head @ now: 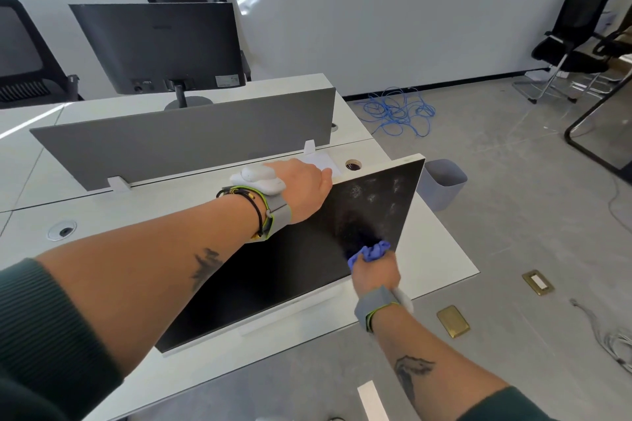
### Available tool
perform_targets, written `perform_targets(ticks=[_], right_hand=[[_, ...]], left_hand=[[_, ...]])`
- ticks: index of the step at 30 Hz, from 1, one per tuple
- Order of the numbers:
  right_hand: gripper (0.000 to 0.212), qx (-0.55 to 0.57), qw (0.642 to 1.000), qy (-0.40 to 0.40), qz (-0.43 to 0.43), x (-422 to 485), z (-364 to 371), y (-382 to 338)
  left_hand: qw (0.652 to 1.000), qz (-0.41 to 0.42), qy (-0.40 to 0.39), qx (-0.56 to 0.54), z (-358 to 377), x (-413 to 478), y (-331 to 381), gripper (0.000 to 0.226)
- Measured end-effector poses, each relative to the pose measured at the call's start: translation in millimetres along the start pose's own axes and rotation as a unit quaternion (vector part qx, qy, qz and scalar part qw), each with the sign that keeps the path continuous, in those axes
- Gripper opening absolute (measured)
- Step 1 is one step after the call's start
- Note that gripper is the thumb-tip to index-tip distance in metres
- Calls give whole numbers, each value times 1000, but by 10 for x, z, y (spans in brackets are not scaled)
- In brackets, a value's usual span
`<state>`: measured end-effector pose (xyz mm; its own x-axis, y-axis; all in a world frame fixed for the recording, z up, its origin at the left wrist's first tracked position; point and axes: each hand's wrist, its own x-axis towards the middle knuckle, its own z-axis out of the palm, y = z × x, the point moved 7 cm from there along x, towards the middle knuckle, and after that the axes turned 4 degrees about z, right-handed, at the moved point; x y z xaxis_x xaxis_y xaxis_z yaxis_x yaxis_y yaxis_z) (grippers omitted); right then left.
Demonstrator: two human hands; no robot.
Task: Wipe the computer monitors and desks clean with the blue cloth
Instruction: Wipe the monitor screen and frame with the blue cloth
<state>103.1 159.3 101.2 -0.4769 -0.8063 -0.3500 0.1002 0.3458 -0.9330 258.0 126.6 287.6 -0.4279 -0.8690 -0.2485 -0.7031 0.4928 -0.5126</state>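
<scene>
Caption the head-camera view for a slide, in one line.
Right hand wipes a crumpled blue cloth across the smudged black monitor screen while the left hand holds its top edge.

Left hand (302, 190) — its fingertips hidden behind the edge of the monitor (273, 270)

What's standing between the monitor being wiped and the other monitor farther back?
A grey divider panel stands upright between the near monitor and the far monitor, as the head view shows.
</scene>
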Motion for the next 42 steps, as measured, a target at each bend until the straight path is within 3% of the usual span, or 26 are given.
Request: perform_targets(ticks=[4, 7, 9, 12, 16, 18, 22, 26, 28, 30, 33, 37, 39, 42], right_hand=[[18, -83, 994, 72, -29, 126, -275, -388], [12, -53, 997, 47, 37, 119, -217, -169], [27, -15, 999, -12, 43, 184, -120, 32], [39, -90, 995, 35, 0, 417, -189, 124], [12, -227, 969, 66, -66, 141, -208, -603], [14, -209, 966, 105, -107, 71, -306, -924], [20, -190, 967, 103, -131, 13, -332, -939], [20, -221, 968, 50, -111, -24, -274, -648], [18, -217, 964, 65, -136, 20, -289, -764], [23, -194, 956, 89, -201, 56, -286, -1051], [48, -169, 938, 88, -288, 2, -222, -1407], [59, -218, 883, 6, -415, -348, -60, -1269], [66, -271, 863, -22, -426, -359, -39, -1144], [71, -257, 907, 45, -331, -99, -233, -1270]], left_hand=[[1000, -1, 2, -3, -9, 23, 7, 63], [1000, 4, -12, 20, -25, 15, 34, 64], [1000, 8, -20, 19, -16, 5, 42, 64], [1000, 2, -16, 21, -10, 3, 15, 63], [999, 20, -16, 36, 0, 1, 34, 65], [1000, 12, -12, 22, 18, 9, 17, 65], [999, -12, 2, -31, 2, 16, -14, 62], [1000, 13, -11, 12, 9, 3, 29, 67], [999, 18, -17, 33, 27, 4, 27, 68], [999, 21, -17, 39, 26, 10, 20, 67], [998, 24, -13, 57, 31, 17, 14, 65], [999, 10, -16, 32, 56, 7, -12, 64], [1000, 3, -11, 12, 41, 6, -14, 64], [999, -19, -15, -34, 19, -5, -37, 62]])
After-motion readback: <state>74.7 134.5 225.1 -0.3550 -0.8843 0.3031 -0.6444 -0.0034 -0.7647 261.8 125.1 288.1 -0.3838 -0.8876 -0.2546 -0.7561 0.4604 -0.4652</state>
